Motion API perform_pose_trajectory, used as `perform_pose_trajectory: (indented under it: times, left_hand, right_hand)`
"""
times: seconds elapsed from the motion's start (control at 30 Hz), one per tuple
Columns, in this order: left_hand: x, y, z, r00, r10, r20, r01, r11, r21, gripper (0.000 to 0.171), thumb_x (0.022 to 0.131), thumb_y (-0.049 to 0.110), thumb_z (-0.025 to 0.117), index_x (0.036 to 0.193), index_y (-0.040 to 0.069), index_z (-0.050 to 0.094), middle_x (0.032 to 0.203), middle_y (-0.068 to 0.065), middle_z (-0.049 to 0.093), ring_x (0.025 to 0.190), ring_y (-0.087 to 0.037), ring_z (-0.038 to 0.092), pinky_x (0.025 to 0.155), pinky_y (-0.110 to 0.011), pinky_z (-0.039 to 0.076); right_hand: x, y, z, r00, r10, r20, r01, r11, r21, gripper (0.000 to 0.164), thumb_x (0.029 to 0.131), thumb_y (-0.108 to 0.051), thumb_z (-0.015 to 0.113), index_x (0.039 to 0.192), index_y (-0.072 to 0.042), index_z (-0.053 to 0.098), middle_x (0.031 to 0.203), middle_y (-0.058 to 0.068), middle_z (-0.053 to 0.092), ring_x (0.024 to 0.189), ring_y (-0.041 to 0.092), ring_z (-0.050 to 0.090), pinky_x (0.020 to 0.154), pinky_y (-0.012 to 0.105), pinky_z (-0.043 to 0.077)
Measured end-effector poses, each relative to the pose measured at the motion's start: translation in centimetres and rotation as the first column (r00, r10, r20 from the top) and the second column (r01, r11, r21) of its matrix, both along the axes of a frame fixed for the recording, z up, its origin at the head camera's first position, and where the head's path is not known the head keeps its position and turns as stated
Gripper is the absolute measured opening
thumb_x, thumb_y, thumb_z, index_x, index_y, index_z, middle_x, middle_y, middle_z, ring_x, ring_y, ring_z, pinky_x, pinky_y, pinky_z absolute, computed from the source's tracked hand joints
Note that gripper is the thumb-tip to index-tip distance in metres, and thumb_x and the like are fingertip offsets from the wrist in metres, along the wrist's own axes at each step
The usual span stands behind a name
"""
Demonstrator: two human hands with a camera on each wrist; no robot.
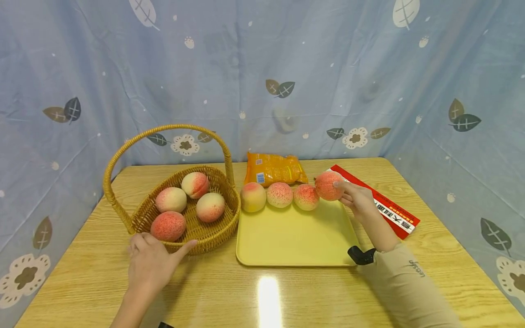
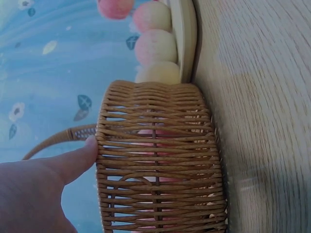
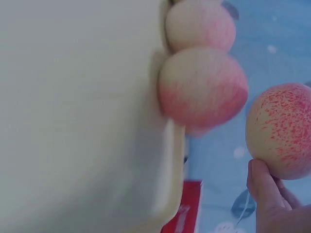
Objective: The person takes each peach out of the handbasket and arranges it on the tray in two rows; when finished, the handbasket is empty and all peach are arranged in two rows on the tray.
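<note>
A round, pink-speckled peach (image 1: 327, 185) was pinched by the right grip (image 1: 356, 197), well right of the brown woven wicker basket (image 1: 216, 240), which was touched by the spread left hand (image 1: 153, 263).

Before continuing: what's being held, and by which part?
The right hand holds a peach by its right side. The left hand touches the basket at its near rim; grip unclear.

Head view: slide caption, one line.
Right hand holds a peach near the yellow tray; left hand touches the wicker basket.
</note>
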State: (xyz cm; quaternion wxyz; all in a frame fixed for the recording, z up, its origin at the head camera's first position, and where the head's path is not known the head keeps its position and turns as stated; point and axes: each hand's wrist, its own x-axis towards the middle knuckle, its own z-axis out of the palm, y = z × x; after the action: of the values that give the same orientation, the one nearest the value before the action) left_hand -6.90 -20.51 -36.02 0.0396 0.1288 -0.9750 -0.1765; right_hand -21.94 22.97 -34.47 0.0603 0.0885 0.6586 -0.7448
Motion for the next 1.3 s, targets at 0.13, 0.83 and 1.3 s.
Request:
perform_pose_trajectory:
  times: [0.13, 0.83, 1.3]
  left_hand:
    - [0.0, 0.0, 0.0, 1.0, -0.001, 0.003, 0.001, 1.0, -0.011, 0.122, 0.08, 0.076, 0.055, 0.116, -0.036, 0.023, 0.093, -0.035, 0.026, 0.091, -0.051, 0.037, 0.069, -0.053, 0.044]
    - [0.2, -0.1, -0.1, 0.999, -0.014, -0.043, 0.014, 1.0, -0.004, 0.114, 0.08, 0.073, 0.058, 0.106, -0.033, 0.029, 0.091, -0.036, 0.028, 0.09, -0.052, 0.035, 0.075, -0.056, 0.038]
    - [0.2, -0.1, -0.2, 0.999, -0.001, -0.046, 0.001, 1.0, 0.007, 0.122, 0.08, 0.074, 0.058, 0.117, -0.037, 0.022, 0.096, -0.04, 0.027, 0.095, -0.056, 0.036, 0.076, -0.058, 0.039]
  right_hand:
    - [-0.5, 1.2, -0.7, 0.998, -0.04, 0.043, 0.04, 0.999, 0.01, 0.075, 0.092, -0.016, 0.066, 0.148, 0.01, 0.024, 0.12, 0.014, 0.059, 0.079, -0.001, 0.064, 0.078, 0.019, 0.052]
    - [-2.0, 0.9, -3.5, 0.985, 0.067, -0.158, 0.09, 0.581, 0.809, 0.059, 0.083, -0.044, 0.075, 0.111, 0.008, 0.069, 0.104, 0.024, 0.068, 0.098, 0.038, 0.059, 0.08, 0.045, 0.047]
    - [-1.5, 1.0, -1.5, 0.98, 0.164, -0.114, -0.001, 0.573, 0.819, 0.074, 0.099, -0.05, 0.047, 0.142, 0.011, 0.039, 0.141, 0.03, 0.042, 0.131, 0.047, 0.038, 0.104, 0.057, 0.033]
